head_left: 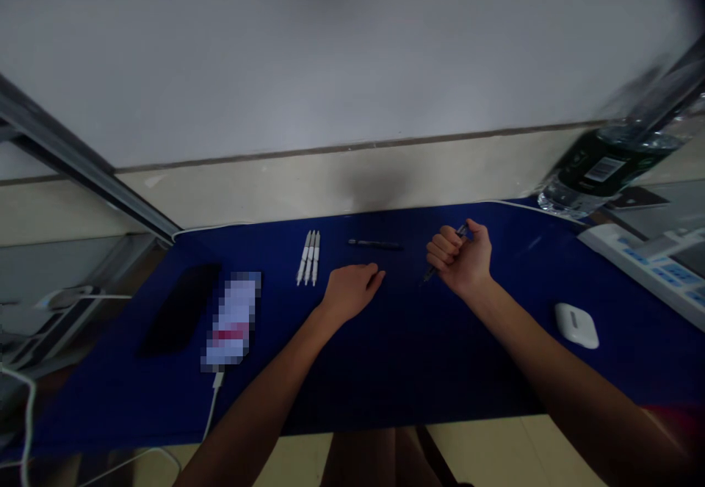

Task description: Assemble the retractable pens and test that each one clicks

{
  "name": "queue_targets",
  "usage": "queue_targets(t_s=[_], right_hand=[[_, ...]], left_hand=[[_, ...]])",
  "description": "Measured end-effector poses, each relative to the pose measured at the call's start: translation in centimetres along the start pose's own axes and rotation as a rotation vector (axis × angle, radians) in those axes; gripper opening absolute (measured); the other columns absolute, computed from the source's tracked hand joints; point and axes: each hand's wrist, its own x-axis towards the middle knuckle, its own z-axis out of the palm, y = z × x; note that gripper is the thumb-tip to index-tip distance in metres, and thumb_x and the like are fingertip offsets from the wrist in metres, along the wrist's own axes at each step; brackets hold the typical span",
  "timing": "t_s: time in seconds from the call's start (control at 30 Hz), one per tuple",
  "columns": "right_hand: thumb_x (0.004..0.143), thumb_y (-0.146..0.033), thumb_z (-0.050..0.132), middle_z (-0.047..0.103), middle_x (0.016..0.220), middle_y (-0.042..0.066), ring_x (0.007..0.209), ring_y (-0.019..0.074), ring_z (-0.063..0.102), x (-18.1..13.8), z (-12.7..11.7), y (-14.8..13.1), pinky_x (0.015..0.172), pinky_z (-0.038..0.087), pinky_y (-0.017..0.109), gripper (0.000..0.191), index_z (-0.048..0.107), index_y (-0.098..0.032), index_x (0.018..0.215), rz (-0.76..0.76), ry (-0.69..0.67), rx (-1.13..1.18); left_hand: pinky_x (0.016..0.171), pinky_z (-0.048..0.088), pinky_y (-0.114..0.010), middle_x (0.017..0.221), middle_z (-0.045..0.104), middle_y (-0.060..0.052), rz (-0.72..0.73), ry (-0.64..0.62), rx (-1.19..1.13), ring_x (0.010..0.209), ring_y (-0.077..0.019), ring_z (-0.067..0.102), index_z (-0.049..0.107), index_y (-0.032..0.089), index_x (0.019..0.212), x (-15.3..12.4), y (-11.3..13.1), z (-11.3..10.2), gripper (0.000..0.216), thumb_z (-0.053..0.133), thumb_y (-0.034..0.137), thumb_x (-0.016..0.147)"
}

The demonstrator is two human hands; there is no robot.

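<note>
Slim dark pen (430, 274), one: held slantwise over the blue tabletop (396, 362), clamped in the curled fingers of the right hand (461, 258). Mid-barrel hidden by fingers; lower tip dim, contact with tabletop unclear.
Second dark pen (377, 244), one: lying crosswise, paler at left end, markings illegible.
White pens (308, 258), three: side by side.
Left hand (352, 289): fingers mostly hidden, grip cannot be told.
Phone (232, 318): screen pixelated.

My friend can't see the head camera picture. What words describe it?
A bare right hand holds a slim dark pen over a flat blue tabletop. The bare left hand is close to three slim white pens lying side by side and another slim dark pen.
</note>
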Motion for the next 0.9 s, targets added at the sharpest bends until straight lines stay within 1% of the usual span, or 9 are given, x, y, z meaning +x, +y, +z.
queue_targets(t_s=[0.23, 0.47, 0.73, 0.9], right_hand=[[0.075, -0.044, 0.051, 0.017, 0.045, -0.008, 0.039, 0.008, 0.012, -0.07, 0.22, 0.09, 0.035, 0.013, 0.025, 0.044, 0.019, -0.023, 0.054, -0.018, 0.017, -0.02], [0.072, -0.039, 0.052, 0.017, 0.045, -0.007, 0.04, 0.008, 0.013, -0.03, 0.23, 0.05, 0.037, 0.015, 0.025, 0.041, 0.018, -0.022, 0.054, -0.016, -0.026, -0.004], [0.074, -0.038, 0.053, 0.019, 0.045, -0.007, 0.04, 0.0084, 0.013, -0.08, 0.25, 0.13, 0.037, 0.015, 0.025, 0.042, 0.02, -0.023, 0.054, -0.018, -0.033, 0.005], [0.079, -0.043, 0.053, 0.021, 0.046, -0.006, 0.041, 0.0085, 0.016, -0.13, 0.43, 0.09, 0.037, 0.02, 0.024, 0.042, 0.026, -0.022, 0.054, -0.012, -0.033, 0.004]], left_hand=[[0.049, 0.026, -0.025, 0.066, 0.059, -0.002, 0.002, 0.002, -0.014, 0.058, -0.0138, 0.055, 0.055, 0.019, 0.08, 0.0, -0.07, 0.04, 0.049, 0.023, 0.049, 0.1], [0.049, 0.021, -0.026, 0.068, 0.061, -0.002, 0.001, 0.016, -0.002, 0.06, -0.0143, 0.056, 0.055, 0.019, 0.08, 0.01, 0.0, 0.04, 0.046, 0.026, 0.049, 0.1], [0.049, 0.021, -0.026, 0.067, 0.061, -0.001, 0.007, 0.018, -0.002, 0.059, -0.0142, 0.056, 0.053, 0.019, 0.079, -0.02, -0.08, 0.03, 0.044, 0.027, 0.047, 0.1], [0.048, 0.021, -0.025, 0.066, 0.059, 0.0, 0.018, 0.019, 0.006, 0.058, -0.0139, 0.055, 0.053, 0.019, 0.079, -0.01, -0.05, 0.05, 0.044, 0.027, 0.047, 0.101]])
